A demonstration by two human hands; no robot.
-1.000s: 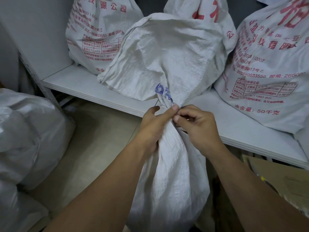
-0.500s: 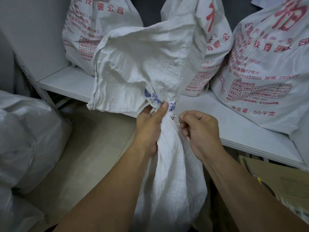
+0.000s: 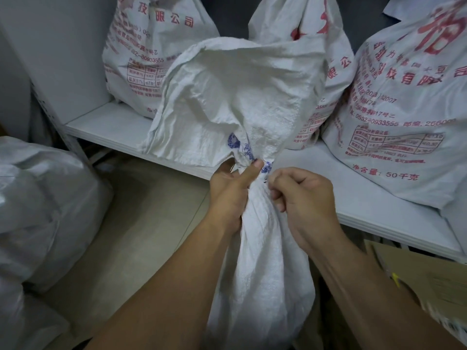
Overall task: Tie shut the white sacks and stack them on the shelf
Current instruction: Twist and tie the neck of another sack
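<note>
While my left hand (image 3: pixel 230 193) wraps the gathered neck of the white woven sack (image 3: pixel 262 261) just in front of the shelf (image 3: pixel 366 203), thumb laid up along the bunch, my right hand (image 3: pixel 305 198) sits curled tight against the neck's other side. Its fingertips are tucked away, so I cannot tell whether they pinch a tie or only a fold of cloth. The sack's long axis runs upright. Its full body hangs below the shelf's front edge, between my forearms, and its loose mouth (image 3: pixel 240 97) flares above the shelf board and leans back over it. The narrow waist, marked by a smudge of blue print, lies right above my left thumb and just beside my right knuckles. Any binding has to go round there, I judge, and the right hand is the free one to work it. The cloth is crinkled woven plastic, stiff enough to hold its creases, and probably slippery when bunched. On the shelf behind stand three red-printed sacks (image 3: pixel 404 109), plump and already closed at the top. The shelf itself is a smooth, flat white board. Left of the shelf, on the floor, bulges a pale sack (image 3: pixel 38 210), and below the shelf's right end lies brown cardboard (image 3: pixel 429 281).
</note>
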